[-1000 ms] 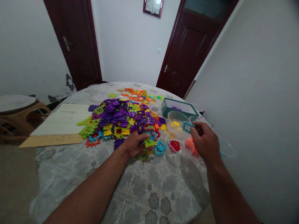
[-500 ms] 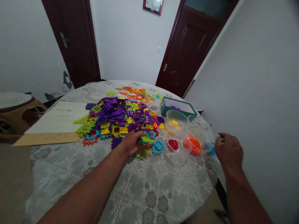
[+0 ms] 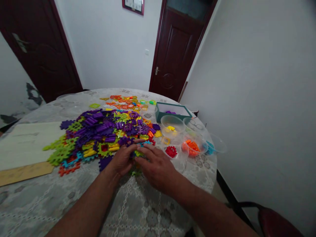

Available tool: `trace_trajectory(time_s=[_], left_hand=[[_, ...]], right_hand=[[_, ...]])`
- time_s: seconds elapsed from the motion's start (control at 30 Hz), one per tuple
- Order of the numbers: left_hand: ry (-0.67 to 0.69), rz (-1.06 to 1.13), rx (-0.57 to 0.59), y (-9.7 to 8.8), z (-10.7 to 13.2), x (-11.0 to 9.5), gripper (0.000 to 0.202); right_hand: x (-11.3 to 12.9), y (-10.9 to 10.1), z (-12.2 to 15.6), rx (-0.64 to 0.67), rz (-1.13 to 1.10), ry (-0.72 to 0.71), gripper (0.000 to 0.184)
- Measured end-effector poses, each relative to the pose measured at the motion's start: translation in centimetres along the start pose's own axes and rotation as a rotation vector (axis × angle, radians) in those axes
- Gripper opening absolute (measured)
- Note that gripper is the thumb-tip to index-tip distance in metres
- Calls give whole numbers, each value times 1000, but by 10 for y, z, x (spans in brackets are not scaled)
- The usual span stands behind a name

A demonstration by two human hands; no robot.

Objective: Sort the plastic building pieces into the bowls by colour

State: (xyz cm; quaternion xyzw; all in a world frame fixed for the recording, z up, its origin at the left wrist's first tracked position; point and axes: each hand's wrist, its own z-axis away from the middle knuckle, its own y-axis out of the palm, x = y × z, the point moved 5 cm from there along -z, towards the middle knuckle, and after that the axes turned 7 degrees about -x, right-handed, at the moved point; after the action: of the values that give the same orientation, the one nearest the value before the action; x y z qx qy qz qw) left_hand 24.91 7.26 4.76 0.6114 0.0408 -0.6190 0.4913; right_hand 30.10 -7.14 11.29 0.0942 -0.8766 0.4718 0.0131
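Observation:
A big pile of flat plastic interlocking pieces (image 3: pixel 103 128), mostly purple with green, yellow, teal and orange, lies on a round table with a grey patterned cloth (image 3: pixel 148 210). My left hand (image 3: pixel 123 158) rests at the pile's near edge, fingers curled over a few pieces. My right hand (image 3: pixel 154 164) lies just beside it, fingers stretched out flat over teal and green pieces (image 3: pixel 138 153), touching the left hand's fingertips. What, if anything, either hand grips is hidden.
Clear plastic bowls stand to the right: one with yellow pieces (image 3: pixel 171 125), one with a red piece (image 3: pixel 171 151), one with orange pieces (image 3: pixel 192 147), one with blue pieces (image 3: pixel 214 146). A teal box (image 3: pixel 172 112) sits behind them. A pale board (image 3: pixel 22 144) lies left. Dark doors stand behind.
My right hand has come back from the bowls at the table's right edge to the pile beside my left hand. The teal piece it held is gone from it. The view swung right.

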Motion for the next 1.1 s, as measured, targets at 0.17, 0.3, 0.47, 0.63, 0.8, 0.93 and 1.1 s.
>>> trace_trajectory(time_s=[0.17,0.3,0.47,0.63,0.8,0.93,1.1], left_hand=[[-61,2,-12,2,5,1,35],[-71,-36,-11,3,10,0,38],[-65,-93,36,5,12,1,34],[-99,-132,113,7,13,6,34],[-129,-166,186,8,16,9,34],[-150,-200,199,10,19,9,40],[-117,-245,251,13,21,9,47]], right_hand=[[-7,2,3,-2,-37,34,38],[-36,-35,11,-129,-79,125,31],[-145,-87,20,-257,298,231,34],[-247,-108,28,-161,605,370,37],[-237,-96,19,-170,507,390,34],[-146,-68,-6,-158,13,216,27],[-43,-34,-31,20,-332,40,30]])
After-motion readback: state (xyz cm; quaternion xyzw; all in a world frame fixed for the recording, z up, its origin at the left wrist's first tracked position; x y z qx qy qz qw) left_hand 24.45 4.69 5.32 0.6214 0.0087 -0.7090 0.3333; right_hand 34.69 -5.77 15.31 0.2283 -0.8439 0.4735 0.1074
